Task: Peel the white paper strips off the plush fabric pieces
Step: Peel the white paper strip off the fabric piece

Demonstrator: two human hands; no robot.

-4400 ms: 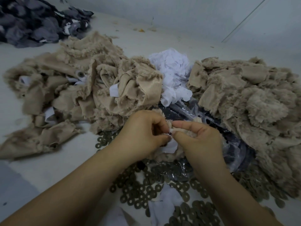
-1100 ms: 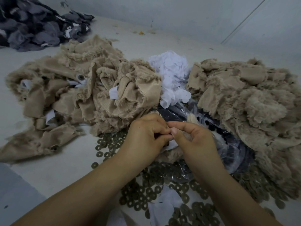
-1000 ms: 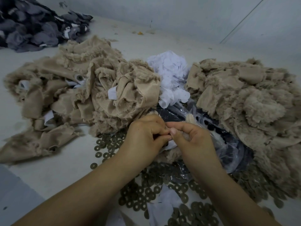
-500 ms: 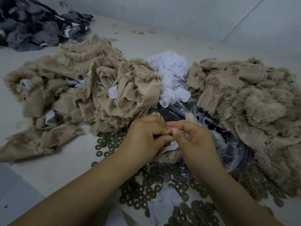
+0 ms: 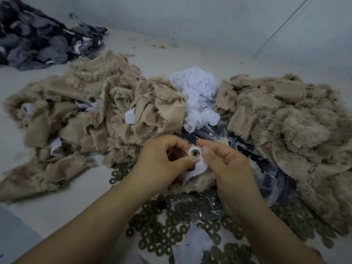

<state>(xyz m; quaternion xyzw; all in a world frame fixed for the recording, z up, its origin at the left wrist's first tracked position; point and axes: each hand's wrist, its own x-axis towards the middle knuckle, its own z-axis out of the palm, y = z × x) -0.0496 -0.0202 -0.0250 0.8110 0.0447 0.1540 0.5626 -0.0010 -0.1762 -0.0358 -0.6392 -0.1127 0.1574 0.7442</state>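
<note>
Item list, near to far, clock positions ref. frame centre.

1. Washers, dark rings, loose scatter on pale surface, 6 o'clock; a few white scraps among them.
2. L hand, just below centre: grip narrow, thumb and fingers pinching white paper strip and the plush piece under it. Strip partly lifted from the tan pile fabric, hanging between both hands.
3. R hand, touching distance of L hand: grip narrow, fingertips pinched on a small round eye part, white rim, dark centre, at top of strip.
4. Clear plastic bag, dark contents, 4 o'clock, under R hand.
5. Tan plush heap, 9–10 o'clock, white strips visible on several pcs.
6. Tan plush heap no. 2, 2–3 o'clock.
7. White paper pile, 12 o'clock, between the two heaps.
8. Grey fabric pile, far 10–11 o'clock.
</note>
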